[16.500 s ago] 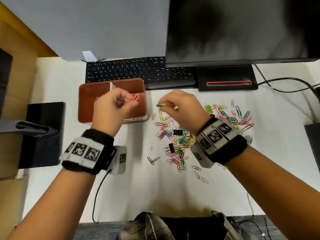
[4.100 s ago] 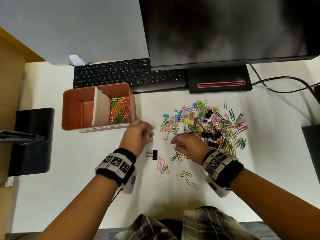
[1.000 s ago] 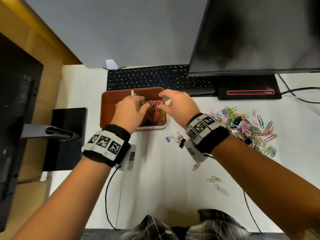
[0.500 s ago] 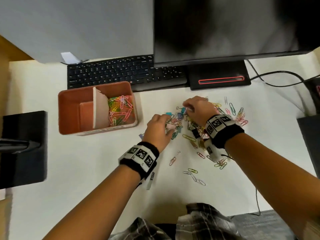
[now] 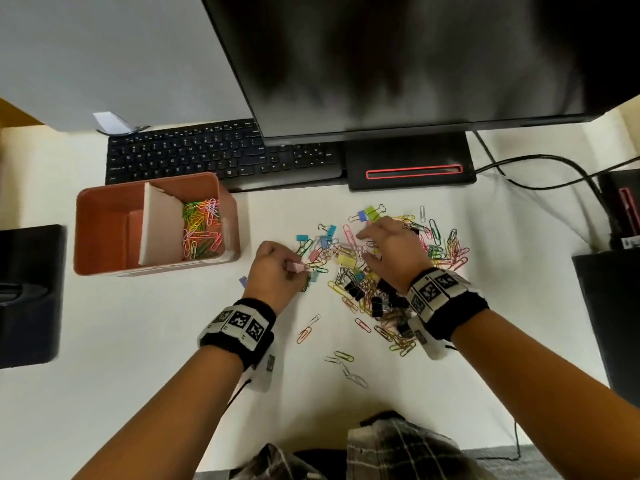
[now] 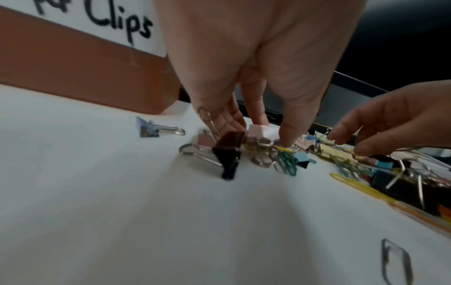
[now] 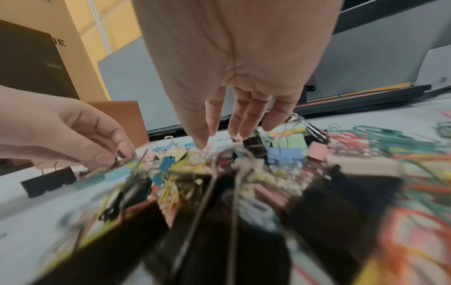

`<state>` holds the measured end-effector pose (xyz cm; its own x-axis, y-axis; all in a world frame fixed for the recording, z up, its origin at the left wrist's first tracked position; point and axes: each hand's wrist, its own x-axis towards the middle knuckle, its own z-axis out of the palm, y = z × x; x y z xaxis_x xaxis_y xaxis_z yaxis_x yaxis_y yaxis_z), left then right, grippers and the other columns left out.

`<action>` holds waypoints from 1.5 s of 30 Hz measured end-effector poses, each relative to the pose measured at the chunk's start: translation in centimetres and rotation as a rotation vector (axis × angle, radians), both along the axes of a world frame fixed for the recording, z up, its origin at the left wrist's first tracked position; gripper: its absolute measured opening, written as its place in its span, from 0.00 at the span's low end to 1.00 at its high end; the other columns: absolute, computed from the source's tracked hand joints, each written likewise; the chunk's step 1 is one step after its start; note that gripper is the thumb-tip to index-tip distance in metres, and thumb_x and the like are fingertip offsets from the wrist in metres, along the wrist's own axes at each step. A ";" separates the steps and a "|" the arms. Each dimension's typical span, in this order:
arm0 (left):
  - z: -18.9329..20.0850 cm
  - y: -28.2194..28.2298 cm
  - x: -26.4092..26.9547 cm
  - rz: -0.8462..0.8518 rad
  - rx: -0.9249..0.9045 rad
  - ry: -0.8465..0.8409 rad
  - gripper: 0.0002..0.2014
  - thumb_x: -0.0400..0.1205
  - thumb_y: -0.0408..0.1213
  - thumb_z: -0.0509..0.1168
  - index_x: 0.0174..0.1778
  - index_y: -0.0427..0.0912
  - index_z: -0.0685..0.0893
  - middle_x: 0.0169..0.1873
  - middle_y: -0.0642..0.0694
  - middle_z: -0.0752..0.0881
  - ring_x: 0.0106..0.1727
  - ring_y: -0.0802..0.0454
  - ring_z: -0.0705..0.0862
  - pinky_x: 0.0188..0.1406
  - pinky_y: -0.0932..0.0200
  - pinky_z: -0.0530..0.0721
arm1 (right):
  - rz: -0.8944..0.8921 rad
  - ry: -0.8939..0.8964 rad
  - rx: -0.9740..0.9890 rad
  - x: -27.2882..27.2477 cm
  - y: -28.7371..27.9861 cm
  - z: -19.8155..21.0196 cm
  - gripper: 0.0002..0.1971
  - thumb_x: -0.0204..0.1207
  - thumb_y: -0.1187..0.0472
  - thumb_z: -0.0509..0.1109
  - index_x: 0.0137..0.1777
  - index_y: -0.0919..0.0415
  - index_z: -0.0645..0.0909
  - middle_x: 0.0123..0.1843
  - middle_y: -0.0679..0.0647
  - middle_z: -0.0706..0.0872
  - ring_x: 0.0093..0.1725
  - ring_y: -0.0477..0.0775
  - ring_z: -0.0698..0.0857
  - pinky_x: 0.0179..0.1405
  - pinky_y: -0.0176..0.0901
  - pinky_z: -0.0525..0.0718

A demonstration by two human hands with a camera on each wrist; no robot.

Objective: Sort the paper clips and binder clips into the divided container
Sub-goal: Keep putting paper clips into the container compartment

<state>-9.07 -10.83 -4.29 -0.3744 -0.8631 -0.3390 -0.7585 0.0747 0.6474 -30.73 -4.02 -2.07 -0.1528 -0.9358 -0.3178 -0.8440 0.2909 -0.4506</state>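
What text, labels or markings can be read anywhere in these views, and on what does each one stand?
"Clips": handwritten on the white label on the brown container; the word before it is cut off.
"JE" or similar: a cut-off fragment on the dark panel in the right wrist view.
Keyboard key legends: too small to read.
Wristband squares: coded patterns, not text.

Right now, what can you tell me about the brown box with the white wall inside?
The brown rectangular box sits open-topped on the white desk, in front of the black keyboard. A tilted white divider splits it: colourful paper clips fill the right side, the left looks empty. A handwritten label reads "Clips". Neither hand touches it.
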 end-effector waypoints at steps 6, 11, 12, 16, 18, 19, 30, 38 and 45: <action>1.4 -0.4 -0.5 0.035 -0.036 -0.107 0.18 0.72 0.33 0.70 0.59 0.43 0.79 0.57 0.48 0.74 0.43 0.65 0.78 0.49 0.73 0.76 | 0.095 -0.030 0.069 1.0 -2.9 -0.1 0.20 0.73 0.61 0.71 0.66 0.55 0.77 0.65 0.53 0.77 0.64 0.56 0.78 0.67 0.53 0.78; 0.5 -1.6 -2.4 0.014 -0.055 -0.215 0.15 0.75 0.37 0.70 0.57 0.43 0.82 0.54 0.44 0.80 0.55 0.43 0.80 0.56 0.49 0.81 | 0.012 -0.096 0.102 1.5 -3.8 -1.4 0.16 0.74 0.71 0.67 0.60 0.59 0.79 0.62 0.57 0.81 0.59 0.56 0.82 0.60 0.44 0.80; 0.4 -1.7 -2.7 0.011 -0.061 -0.225 0.13 0.75 0.37 0.70 0.55 0.43 0.83 0.52 0.44 0.81 0.53 0.43 0.81 0.55 0.50 0.81 | -0.002 -0.100 0.105 1.5 -3.9 -1.5 0.15 0.74 0.72 0.67 0.59 0.59 0.79 0.61 0.58 0.82 0.57 0.56 0.83 0.57 0.44 0.81; 0.1 -2.2 -3.0 0.010 -0.018 -0.248 0.06 0.76 0.37 0.69 0.48 0.45 0.85 0.49 0.44 0.84 0.51 0.43 0.83 0.55 0.46 0.81 | -0.003 -0.093 0.160 1.3 -4.0 -1.4 0.14 0.76 0.70 0.66 0.61 0.61 0.79 0.55 0.58 0.86 0.54 0.57 0.84 0.55 0.44 0.82; 0.1 -2.5 -3.0 0.005 0.019 -0.252 0.04 0.76 0.37 0.69 0.46 0.46 0.85 0.48 0.44 0.85 0.51 0.42 0.83 0.55 0.45 0.81 | 0.037 -0.050 0.192 1.3 -4.2 -1.4 0.13 0.76 0.70 0.65 0.59 0.61 0.81 0.56 0.59 0.85 0.55 0.58 0.83 0.57 0.48 0.83; 0.1 -2.5 -3.0 -0.006 0.030 -0.253 0.03 0.76 0.36 0.69 0.45 0.46 0.85 0.48 0.43 0.85 0.51 0.42 0.83 0.55 0.44 0.81 | 0.055 -0.033 0.197 1.3 -4.2 -1.4 0.12 0.77 0.69 0.65 0.57 0.61 0.82 0.57 0.59 0.83 0.55 0.59 0.83 0.57 0.48 0.83; 3.6 -2.3 0.7 -0.008 -0.017 -0.025 0.03 0.77 0.30 0.67 0.44 0.39 0.86 0.41 0.47 0.82 0.41 0.52 0.80 0.38 0.68 0.75 | 0.046 -0.037 0.198 0.0 -3.0 0.0 0.05 0.78 0.65 0.65 0.52 0.58 0.80 0.52 0.54 0.84 0.50 0.53 0.81 0.49 0.43 0.81; 1.2 2.0 0.5 0.007 0.090 -0.108 0.14 0.75 0.30 0.67 0.56 0.43 0.83 0.44 0.43 0.89 0.45 0.49 0.85 0.42 0.67 0.70 | 0.165 -0.283 0.035 4.6 -3.5 1.6 0.05 0.75 0.62 0.71 0.48 0.62 0.84 0.50 0.55 0.82 0.48 0.53 0.82 0.53 0.45 0.81; 1.0 1.2 -1.0 0.012 0.029 -0.180 0.08 0.79 0.30 0.62 0.50 0.37 0.85 0.47 0.41 0.85 0.51 0.43 0.83 0.44 0.63 0.68 | 0.160 -0.192 0.127 4.6 -2.3 -0.3 0.06 0.74 0.67 0.69 0.50 0.62 0.83 0.57 0.56 0.81 0.55 0.56 0.82 0.58 0.44 0.79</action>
<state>-10.09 -9.66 -3.33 -0.2951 -0.8562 -0.4241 -0.8630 0.0483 0.5029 -26.13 -6.34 -2.38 0.0682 -0.8941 -0.4427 -0.7866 0.2247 -0.5751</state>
